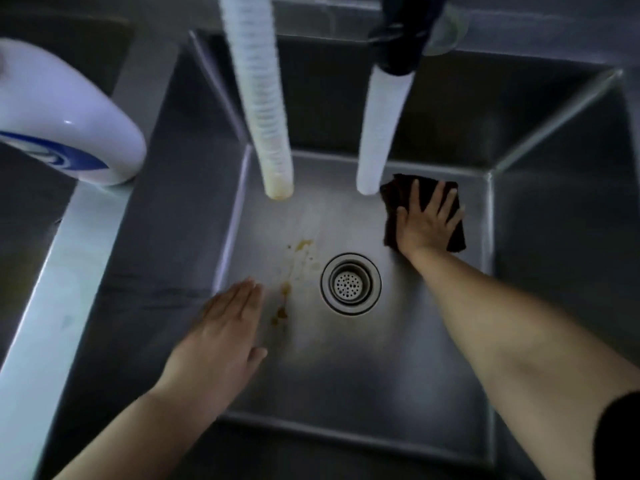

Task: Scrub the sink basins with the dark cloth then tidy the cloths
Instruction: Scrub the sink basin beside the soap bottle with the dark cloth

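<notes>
We take the drain (350,284) as landmark. Beyond it to the right, our right hand (424,221) presses the dark cloth (393,223) flat on the basin floor (346,368), fingers spread wide, probably for scrubbing pressure. Left of it, our left hand (221,327) hovers or rests, fingers straight and together; contact unclear. Yellowish stains (287,289) remain between. Steel, dim light.

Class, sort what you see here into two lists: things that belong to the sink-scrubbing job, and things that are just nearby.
Job:
dark cloth, pressed flat by the right hand
basin
yellow stains
left hand, flat, holding nothing

Nearby:
drain
two white hoses
white spout
</notes>
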